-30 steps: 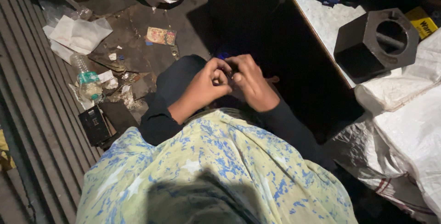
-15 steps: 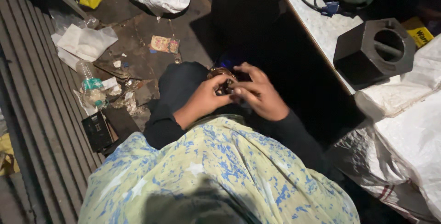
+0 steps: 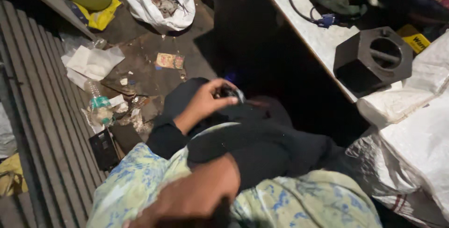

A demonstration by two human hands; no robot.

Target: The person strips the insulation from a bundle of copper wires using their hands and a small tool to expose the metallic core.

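Note:
My left hand (image 3: 203, 101) is held out over my dark-trousered knee, fingers curled around a small dark object (image 3: 232, 91) with a pale edge. My right hand (image 3: 194, 195) has come back close to the camera at the bottom of the view, blurred, on the end of a dark sleeve (image 3: 262, 151) that crosses my lap. I cannot see its fingers or anything in it. A yellow and blue patterned cloth (image 3: 299, 200) covers my lap.
A black hexagonal metal block (image 3: 372, 60) with a round hole sits on the pale table edge (image 3: 322, 41), beside cables and white sacks (image 3: 411, 134). On the dirt floor lie a white rubbish bag (image 3: 161, 1), papers, a plastic bottle (image 3: 98, 104) and a black box (image 3: 104, 149). Corrugated sheet (image 3: 42, 116) lies left.
Both hands were together on the small object. Now the right hand has pulled away toward the camera, and the left hand alone keeps the object. The view tilted right.

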